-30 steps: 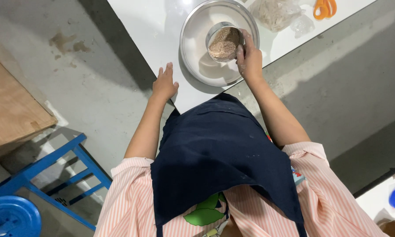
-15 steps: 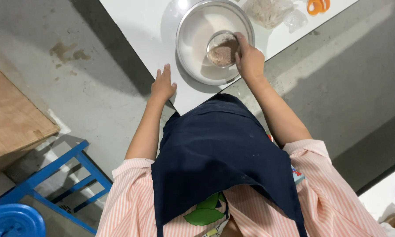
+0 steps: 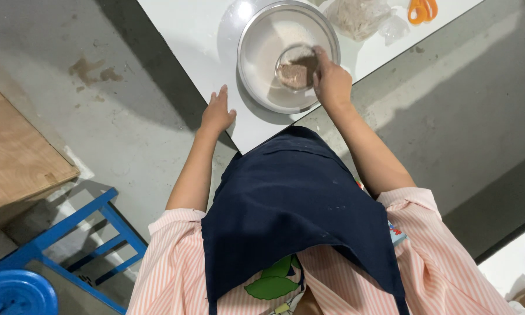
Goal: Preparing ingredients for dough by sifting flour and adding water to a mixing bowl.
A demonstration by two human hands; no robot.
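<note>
Your right hand (image 3: 331, 81) grips the small clear glass cup (image 3: 295, 67) of brownish powder, tilted inside the round steel bowl (image 3: 256, 58), powder not yet emptied, while your left hand (image 3: 217, 114) lies flat, empty, on the white desk (image 3: 192, 35).

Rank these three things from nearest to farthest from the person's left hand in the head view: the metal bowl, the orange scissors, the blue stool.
Measured from the left hand, which lies flat at the table edge:
1. Metal bowl: just to its right on the white table.
2. Blue stool: on the floor, down and to the left.
3. Orange scissors: at the far right of the table top.
</note>
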